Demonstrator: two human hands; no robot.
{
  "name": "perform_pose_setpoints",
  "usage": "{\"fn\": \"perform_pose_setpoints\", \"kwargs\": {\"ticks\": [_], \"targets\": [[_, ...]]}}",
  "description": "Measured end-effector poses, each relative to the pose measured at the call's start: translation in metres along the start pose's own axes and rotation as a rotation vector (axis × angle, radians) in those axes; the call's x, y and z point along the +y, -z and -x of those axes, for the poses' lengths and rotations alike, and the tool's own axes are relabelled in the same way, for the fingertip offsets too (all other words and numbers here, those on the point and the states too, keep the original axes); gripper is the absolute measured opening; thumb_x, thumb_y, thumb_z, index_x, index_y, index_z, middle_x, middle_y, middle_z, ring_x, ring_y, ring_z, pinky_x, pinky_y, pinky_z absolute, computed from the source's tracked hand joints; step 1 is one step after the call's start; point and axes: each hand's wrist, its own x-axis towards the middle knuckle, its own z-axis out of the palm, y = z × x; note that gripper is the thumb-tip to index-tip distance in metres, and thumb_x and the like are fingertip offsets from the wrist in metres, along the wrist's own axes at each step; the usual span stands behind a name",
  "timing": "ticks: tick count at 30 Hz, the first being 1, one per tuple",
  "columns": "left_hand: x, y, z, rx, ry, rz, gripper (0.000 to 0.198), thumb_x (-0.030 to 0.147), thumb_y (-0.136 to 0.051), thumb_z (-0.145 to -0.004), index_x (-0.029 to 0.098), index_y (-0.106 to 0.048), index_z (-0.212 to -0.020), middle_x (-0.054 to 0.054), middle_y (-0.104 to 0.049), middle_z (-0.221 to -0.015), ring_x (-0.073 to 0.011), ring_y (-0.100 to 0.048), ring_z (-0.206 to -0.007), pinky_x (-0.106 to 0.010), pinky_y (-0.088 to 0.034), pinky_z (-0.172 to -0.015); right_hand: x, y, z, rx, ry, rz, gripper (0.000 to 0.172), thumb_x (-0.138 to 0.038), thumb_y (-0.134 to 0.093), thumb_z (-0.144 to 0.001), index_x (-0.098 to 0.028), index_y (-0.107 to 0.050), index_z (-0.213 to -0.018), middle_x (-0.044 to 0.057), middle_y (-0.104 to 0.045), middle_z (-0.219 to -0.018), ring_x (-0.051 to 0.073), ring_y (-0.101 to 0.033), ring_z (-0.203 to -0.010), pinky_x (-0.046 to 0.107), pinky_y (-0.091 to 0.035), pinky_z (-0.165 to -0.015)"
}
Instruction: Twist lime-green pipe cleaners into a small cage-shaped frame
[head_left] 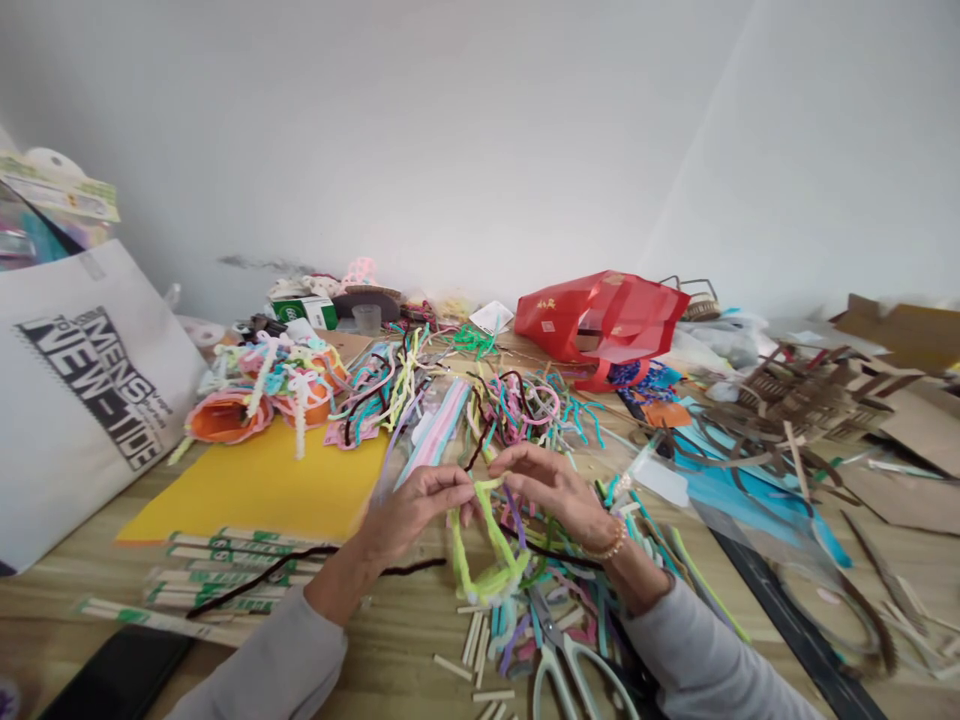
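Above the table point(390, 640), left hand point(412, 515), right hand point(551, 490), grip pinching lime pipe-cleaner loop point(487, 550) between

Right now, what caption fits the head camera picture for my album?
Left hand and right hand hold a lime-green pipe cleaner.

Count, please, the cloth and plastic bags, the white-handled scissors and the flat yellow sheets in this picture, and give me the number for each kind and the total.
Bags (white canvas tote bag with black print, red plastic bag): 2
White-handled metal scissors: 1
Flat yellow sheet of card: 1
Total: 4
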Motion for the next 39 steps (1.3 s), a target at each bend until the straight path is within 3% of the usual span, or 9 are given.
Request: {"fn": "perform_pose_setpoints", "kwargs": {"ticks": [3,6,21,39], "targets": [[-0.001,-0.001,0.000,-0.013,0.013,-0.054,0.026,0.035,-0.058,-0.084,0.012,-0.066,-0.075,-0.002,-0.062,-0.068,-0.0131,-0.055,-0.067,-0.024,-0.039,-0.065,-0.002,-0.007,0.002,-0.002,-0.008,0.089,0.022,-0.037,-0.061,-0.084,-0.016,-0.061,-0.091,0.002,-0.059,-0.084,0.009,-0.055,-0.059,0.019,-0.045,-0.052],[-0.002,-0.003,0.000,-0.007,0.014,-0.087,0.028,0.037,-0.056,-0.085,0.012,-0.066,-0.074,-0.002,-0.062,-0.067,-0.0133,-0.055,-0.066,-0.024,-0.038,-0.065,-0.001,-0.011,0.002,-0.004,-0.017,0.117,0.023,-0.038,-0.061,-0.083,-0.015,-0.060,-0.086,0.001,-0.056,-0.078,0.007,-0.051,-0.053,0.019,-0.042,-0.048],[0.008,-0.010,0.003,0.017,-0.014,-0.200,0.030,0.038,-0.057,-0.083,0.013,-0.059,-0.068,0.003,-0.051,-0.059,-0.0095,-0.046,-0.057,-0.021,-0.035,-0.058,-0.013,-0.016,0.006,-0.027,-0.005,0.197,0.023,-0.038,-0.056,-0.086,-0.016,-0.058,-0.081,0.001,-0.053,-0.077,0.009,-0.053,-0.056,0.021,-0.044,-0.052],[0.006,-0.012,0.003,0.008,-0.012,-0.166,0.030,0.039,-0.058,-0.082,0.013,-0.061,-0.069,0.003,-0.047,-0.054,-0.0091,-0.042,-0.052,-0.021,-0.033,-0.053,-0.019,-0.014,0.006,-0.036,0.060,0.343,0.020,-0.034,-0.054,-0.088,-0.016,-0.062,-0.081,0.002,-0.056,-0.076,0.013,-0.053,-0.067,0.022,-0.043,-0.058]]}}
